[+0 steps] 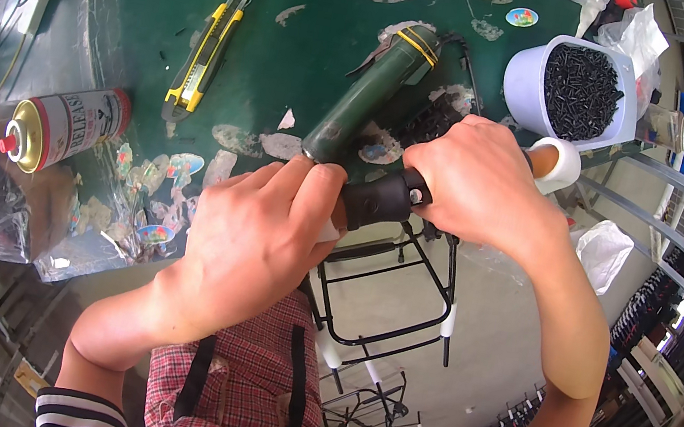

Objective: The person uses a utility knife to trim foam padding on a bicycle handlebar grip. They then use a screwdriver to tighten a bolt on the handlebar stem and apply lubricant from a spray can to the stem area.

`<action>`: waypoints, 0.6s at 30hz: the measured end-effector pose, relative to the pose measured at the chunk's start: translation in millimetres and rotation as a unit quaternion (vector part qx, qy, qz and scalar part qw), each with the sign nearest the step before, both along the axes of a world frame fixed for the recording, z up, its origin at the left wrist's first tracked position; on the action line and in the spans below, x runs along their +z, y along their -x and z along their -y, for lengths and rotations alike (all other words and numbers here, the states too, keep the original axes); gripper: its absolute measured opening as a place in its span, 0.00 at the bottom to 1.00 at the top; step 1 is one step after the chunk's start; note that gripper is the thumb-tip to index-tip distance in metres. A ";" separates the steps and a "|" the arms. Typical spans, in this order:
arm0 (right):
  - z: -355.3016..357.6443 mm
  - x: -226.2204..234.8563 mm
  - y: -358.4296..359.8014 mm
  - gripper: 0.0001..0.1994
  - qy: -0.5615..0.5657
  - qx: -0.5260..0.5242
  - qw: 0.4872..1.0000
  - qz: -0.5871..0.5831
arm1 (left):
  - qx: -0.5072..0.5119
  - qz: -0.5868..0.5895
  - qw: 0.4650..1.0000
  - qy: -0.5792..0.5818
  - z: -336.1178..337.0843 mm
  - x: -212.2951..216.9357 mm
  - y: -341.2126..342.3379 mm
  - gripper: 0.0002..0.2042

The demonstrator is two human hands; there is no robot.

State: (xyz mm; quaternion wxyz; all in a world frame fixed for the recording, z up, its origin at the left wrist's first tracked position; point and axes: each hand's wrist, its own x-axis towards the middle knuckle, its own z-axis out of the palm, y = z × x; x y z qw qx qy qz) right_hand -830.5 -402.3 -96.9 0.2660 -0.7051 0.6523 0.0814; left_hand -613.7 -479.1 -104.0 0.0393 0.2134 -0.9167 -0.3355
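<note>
My left hand [260,241] is closed round one end of a tube-like part with a black plastic fitting [379,200]; a brown and white bit shows beside its fingers. My right hand [488,179] is closed at the fitting's other end, thumb and fingers curled over it. Past its knuckles sticks out a white-rimmed tube end [556,165]; whether it joins the fitting is hidden. A dark green power screwdriver [366,95] with a yellow band lies just beyond, its tip close to my left fingers.
On the green table [267,65] lie a yellow and black utility knife [206,51] and a spray can [67,127] at left. A white tub [522,85] of black screws stands far right. Below are a black metal frame with white feet [387,293] and metal racking [681,189].
</note>
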 end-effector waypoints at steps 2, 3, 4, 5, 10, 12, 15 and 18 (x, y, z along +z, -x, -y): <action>-1.0 0.8 -0.2 0.02 -0.013 -0.002 1.000 0.001 | -0.003 -0.004 1.000 0.000 0.3 -0.7 0.5 0.22; -2.6 0.4 -0.8 0.03 -0.020 -0.004 1.000 0.002 | -0.003 -0.006 1.000 0.000 0.1 -1.7 0.9 0.23; -5.9 -1.8 -0.6 0.04 0.012 -0.015 1.000 0.023 | -0.003 -0.009 1.000 0.000 0.0 -2.5 1.2 0.23; -11.1 -3.4 0.2 0.04 0.045 -0.028 0.998 0.041 | -0.007 -0.012 1.000 -0.005 0.0 -2.4 1.9 0.23; -21.7 -12.7 -8.5 0.08 0.233 -0.031 0.972 -0.019 | -0.014 0.004 1.000 -0.011 1.5 0.5 4.3 0.22; -25.7 -21.5 -11.3 0.08 0.237 -0.019 0.970 -0.048 | -0.012 0.006 1.000 -0.011 0.5 0.6 5.3 0.22; -25.5 -21.1 -12.3 0.06 0.209 -0.036 0.976 -0.052 | -0.014 0.017 1.000 -0.013 0.3 0.1 6.1 0.22; -22.9 -21.0 -7.6 0.05 0.169 -0.029 0.985 -0.022 | -0.019 0.028 0.999 -0.013 0.9 0.8 8.0 0.22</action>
